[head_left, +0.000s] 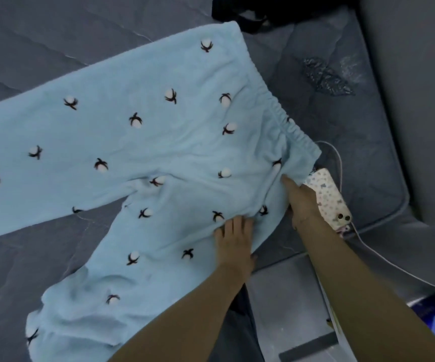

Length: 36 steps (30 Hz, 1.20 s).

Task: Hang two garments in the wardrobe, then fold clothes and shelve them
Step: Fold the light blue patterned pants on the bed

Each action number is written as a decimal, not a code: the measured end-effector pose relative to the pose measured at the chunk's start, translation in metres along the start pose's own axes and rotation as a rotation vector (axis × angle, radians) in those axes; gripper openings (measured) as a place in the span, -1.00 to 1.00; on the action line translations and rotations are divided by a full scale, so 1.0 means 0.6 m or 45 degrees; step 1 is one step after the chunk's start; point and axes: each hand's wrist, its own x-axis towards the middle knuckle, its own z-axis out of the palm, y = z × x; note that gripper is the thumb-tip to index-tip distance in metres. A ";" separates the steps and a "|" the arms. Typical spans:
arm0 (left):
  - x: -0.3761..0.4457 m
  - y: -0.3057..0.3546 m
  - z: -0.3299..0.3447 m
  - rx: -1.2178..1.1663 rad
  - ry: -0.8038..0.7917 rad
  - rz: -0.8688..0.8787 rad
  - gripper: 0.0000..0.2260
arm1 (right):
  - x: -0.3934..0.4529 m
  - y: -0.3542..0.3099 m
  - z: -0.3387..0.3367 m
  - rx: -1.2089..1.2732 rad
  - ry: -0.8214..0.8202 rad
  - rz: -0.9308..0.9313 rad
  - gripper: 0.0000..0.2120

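Resting flat-fingered, left hand point(234, 235) presses pajama pants point(143, 142); right hand point(302, 202) seemingly pinches waistband.

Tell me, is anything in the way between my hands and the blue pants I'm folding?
Nothing visible. The left hand lies flat on the blue pants, and the right hand touches them near the waistband. A phone lies beside the right hand, at the pants' edge, not between.

bed: grey quilted cover point(54, 43) | floor: grey point(276, 291) | wall: grey point(415, 74)
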 end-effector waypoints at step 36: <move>0.131 -0.519 -0.383 -0.946 0.584 -0.586 -0.73 | 0.068 -0.332 0.370 -0.807 -0.278 -0.950 -0.77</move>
